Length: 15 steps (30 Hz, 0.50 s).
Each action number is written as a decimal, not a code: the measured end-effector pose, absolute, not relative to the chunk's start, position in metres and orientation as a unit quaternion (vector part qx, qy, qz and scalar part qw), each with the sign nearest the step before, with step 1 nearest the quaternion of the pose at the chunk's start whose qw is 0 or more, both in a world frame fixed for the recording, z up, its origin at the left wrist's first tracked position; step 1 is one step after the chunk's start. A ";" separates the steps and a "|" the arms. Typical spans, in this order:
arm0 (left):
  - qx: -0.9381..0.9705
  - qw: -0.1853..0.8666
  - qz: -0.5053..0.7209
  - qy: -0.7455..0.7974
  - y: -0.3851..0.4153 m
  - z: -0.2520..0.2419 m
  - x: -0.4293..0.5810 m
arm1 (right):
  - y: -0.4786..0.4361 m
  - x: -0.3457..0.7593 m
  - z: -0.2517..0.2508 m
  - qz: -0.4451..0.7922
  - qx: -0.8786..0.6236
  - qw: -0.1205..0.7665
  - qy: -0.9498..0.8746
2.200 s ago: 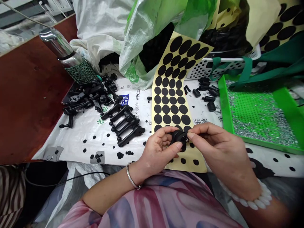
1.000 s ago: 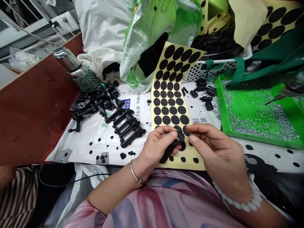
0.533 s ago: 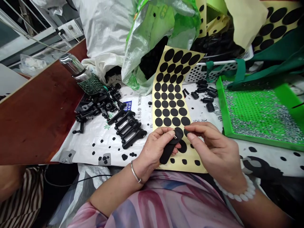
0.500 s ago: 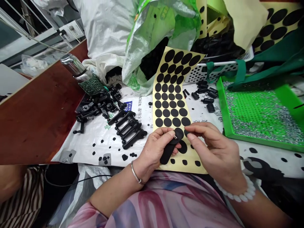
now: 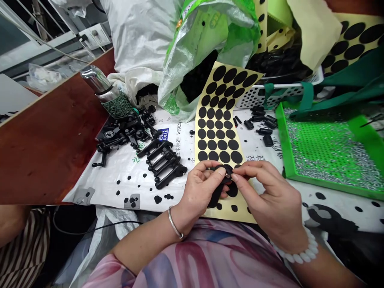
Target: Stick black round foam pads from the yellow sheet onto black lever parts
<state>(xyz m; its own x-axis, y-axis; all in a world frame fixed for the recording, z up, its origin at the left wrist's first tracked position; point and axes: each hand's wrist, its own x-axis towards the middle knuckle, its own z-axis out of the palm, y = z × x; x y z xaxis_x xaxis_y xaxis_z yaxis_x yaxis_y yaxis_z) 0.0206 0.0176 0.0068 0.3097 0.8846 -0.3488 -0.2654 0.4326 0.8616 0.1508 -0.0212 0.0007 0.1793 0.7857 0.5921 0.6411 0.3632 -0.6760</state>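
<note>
White sack-covered bench (image 5: 114, 174), yellow dot sheet (image 5: 218, 129), green tray (image 5: 283, 141), left hand (image 5: 200, 189) and right hand (image 5: 270, 197) pinching black part (image 5: 215, 196)

Brown table (image 5: 45, 152), white woven sheet (image 5: 115, 176)

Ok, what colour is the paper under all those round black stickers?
Pale yellow. The sticker sheet shows best in the head view.

Bright, even light — sharp centre, edges stretched and softly blurred.
</note>
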 end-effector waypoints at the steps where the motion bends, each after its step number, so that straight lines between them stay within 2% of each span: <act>1: 0.359 0.723 0.400 0.434 0.017 0.007 0.021 | -0.021 0.151 0.002 0.091 -0.568 0.527 -0.626; 9: 0.369 0.711 0.436 0.410 0.016 0.004 0.022 | -0.018 0.145 0.016 0.279 -0.619 0.514 -0.525; 15: 0.378 0.717 0.445 0.380 0.013 0.004 0.022 | -0.021 0.137 0.028 0.414 -0.611 0.544 -0.399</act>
<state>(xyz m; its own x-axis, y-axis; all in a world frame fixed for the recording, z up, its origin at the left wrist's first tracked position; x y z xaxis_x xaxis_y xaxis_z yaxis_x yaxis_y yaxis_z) 0.0220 0.0126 0.0045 0.3141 0.9261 -0.2089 -0.3516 0.3179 0.8805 0.1366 -0.0210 0.0280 0.3385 0.9382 -0.0718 0.0379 -0.0898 -0.9952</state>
